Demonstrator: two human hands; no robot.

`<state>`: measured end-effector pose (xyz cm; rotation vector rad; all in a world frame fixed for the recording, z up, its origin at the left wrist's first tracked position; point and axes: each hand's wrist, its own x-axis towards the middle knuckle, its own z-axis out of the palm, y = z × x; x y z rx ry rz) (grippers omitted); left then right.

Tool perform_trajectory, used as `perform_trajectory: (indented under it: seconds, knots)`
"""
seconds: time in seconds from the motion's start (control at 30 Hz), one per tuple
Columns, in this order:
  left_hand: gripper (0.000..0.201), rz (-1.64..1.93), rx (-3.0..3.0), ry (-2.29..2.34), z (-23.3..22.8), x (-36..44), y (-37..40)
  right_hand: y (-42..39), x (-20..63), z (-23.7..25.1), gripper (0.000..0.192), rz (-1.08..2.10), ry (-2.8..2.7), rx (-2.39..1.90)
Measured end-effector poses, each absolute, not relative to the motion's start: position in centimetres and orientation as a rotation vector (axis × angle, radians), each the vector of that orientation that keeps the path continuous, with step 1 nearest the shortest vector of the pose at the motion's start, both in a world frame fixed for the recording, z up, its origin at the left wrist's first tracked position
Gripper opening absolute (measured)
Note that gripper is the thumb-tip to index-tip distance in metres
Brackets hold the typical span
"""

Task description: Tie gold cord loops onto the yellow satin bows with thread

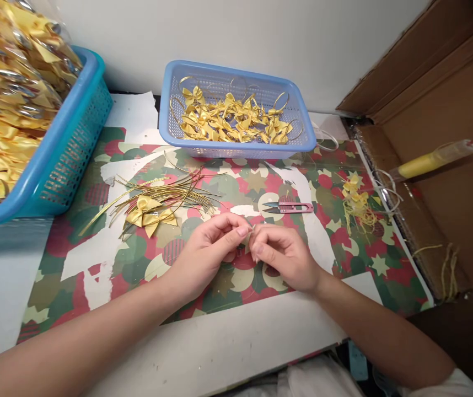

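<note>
My left hand and my right hand meet fingertip to fingertip over the patterned sheet. Both are closed in a pinch. A tiny thin end pokes out between them, too small to name. Just beyond my right hand lies a pair of pink-handled thread snips, blades pointing left. To the left of my left hand, gold cords are spread in a loose bundle. Two yellow satin bows rest against the near side of that bundle.
At the back, a blue basket holds several yellow bows with gold loops. A larger blue-green basket, piled with bagged bows, stands left. Yellow thread scraps lie right, beside a cardboard wall with a yellow tube sticking out.
</note>
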<state>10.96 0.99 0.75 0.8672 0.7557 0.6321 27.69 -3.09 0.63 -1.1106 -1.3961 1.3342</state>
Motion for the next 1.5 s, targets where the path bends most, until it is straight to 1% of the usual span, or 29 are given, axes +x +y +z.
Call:
perform_trajectory:
  seconds: [0.17, 0.27, 0.33, 0.37, 0.47, 0.57, 0.77, 1.03, 1.17, 1.2, 1.33, 1.4, 1.5]
  knots:
    - [0.03, 0.618, 0.939, 0.844, 0.7, 11.0, 1.2, -2.8, 27.8, 0.4, 0.02, 1.086, -1.303, -1.135]
    - [0.032, 0.617, 0.944, 0.863, 0.7, 11.0, 1.3, -2.7, 28.0, 0.5, 0.012, 1.029, -1.271, -1.159]
    - [0.035, 0.614, 0.948, 0.877, 0.7, 10.9, 1.3, -2.6, 28.2, 0.6, 0.004, 1.003, -1.258, -1.166]
    - [0.036, 0.611, 0.951, 0.885, 0.7, 10.9, 1.3, -2.5, 28.2, 0.7, 0.004, 0.985, -1.257, -1.163]
    - [0.039, 0.598, 0.953, 0.904, 0.5, 10.9, 1.2, -2.5, 28.3, 0.9, 0.012, 0.922, -1.289, -1.144]
    - [0.04, 0.589, 0.967, 0.926, 0.4, 10.9, 1.2, -2.6, 28.0, 1.0, 0.012, 0.839, -1.364, -1.164]
    - [0.041, 0.582, 1.107, 0.949, 1.3, 11.3, 1.0, -2.9, 27.6, 1.1, 0.014, 0.501, -1.571, -1.123]
    - [0.039, 0.571, 1.189, 0.914, 1.6, 11.3, 0.8, -2.6, 28.2, 1.0, 0.021, 0.22, -1.758, -1.035]
    - [0.046, 0.569, 1.164, 0.866, 1.4, 11.4, 0.9, -2.5, 28.1, 0.9, 0.022, 0.22, -1.784, -1.03]
    - [0.044, 0.574, 1.148, 0.858, 1.4, 11.3, 0.9, -2.5, 28.1, 0.8, 0.022, 0.238, -1.775, -1.028]
    - [0.023, 0.578, 1.106, 0.828, 1.3, 11.3, 0.9, -2.6, 28.1, 0.8, 0.02, 0.293, -1.747, -1.056]
    - [0.02, 0.577, 1.102, 0.824, 1.3, 11.2, 0.9, -2.5, 28.2, 0.7, 0.019, 0.303, -1.744, -1.073]
    - [0.02, 0.582, 1.102, 0.83, 1.3, 11.2, 0.9, -2.4, 28.1, 0.6, 0.019, 0.303, -1.746, -1.066]
